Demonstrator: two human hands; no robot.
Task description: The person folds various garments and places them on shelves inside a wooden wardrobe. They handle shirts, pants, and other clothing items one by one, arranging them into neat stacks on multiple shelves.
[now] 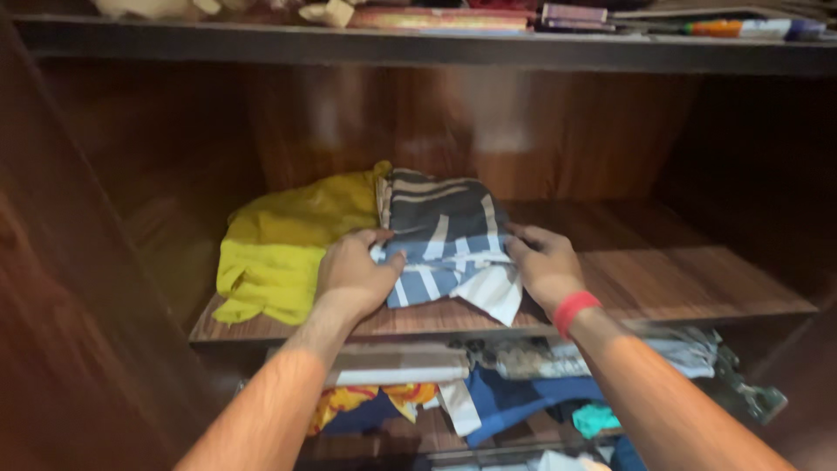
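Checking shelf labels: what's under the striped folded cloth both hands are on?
The striped cloth lies on the wooden shelf, a white fabric corner poking out beneath. Left hand and right hand grip its sides. Anything else beneath is covered.

a home, inside a dark wooden wardrobe [122, 174] with glossy brown panels. i stand at its middle shelf [680, 279], where my hands [353, 275] rest on a folded blue-and-grey striped garment [445, 235] beside a folded yellow garment [288, 244]. the lower shelf [418, 440] holds a loose heap of mixed clothes [523, 384], white, blue, orange and teal. the top shelf [436, 48] carries flat books and small household odds and ends [558, 17].
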